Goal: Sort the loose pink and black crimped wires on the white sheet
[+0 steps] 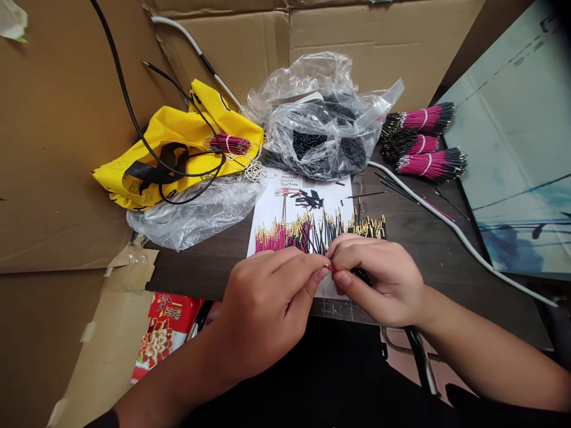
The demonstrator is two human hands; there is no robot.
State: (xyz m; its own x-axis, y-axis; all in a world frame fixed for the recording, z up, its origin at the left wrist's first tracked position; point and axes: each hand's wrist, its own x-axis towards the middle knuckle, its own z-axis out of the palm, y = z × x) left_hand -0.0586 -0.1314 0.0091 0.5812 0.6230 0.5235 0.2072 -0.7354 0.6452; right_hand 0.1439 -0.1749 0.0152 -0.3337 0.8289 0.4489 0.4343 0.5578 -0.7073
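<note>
My left hand (272, 303) and my right hand (379, 276) meet over the front edge of the dark table, fingertips almost touching. Both pinch a thin red wire (329, 268), its small end showing between them. The rest of that wire is hidden by my fingers. Just beyond my hands, rows of magenta and black wires with gold tips (307, 229) lie on a white paper sheet (263, 208). Short black tube pieces (310, 199) are scattered on the same sheet, farther back.
A clear plastic bag (321, 137) of black pieces stands at the back, beside a yellow bag (173, 131) with a wire bundle on it. Tied magenta-black bundles (430, 164) lie back right. A white cable (473, 249) crosses the table's right side. Cardboard walls (357, 41) enclose the space.
</note>
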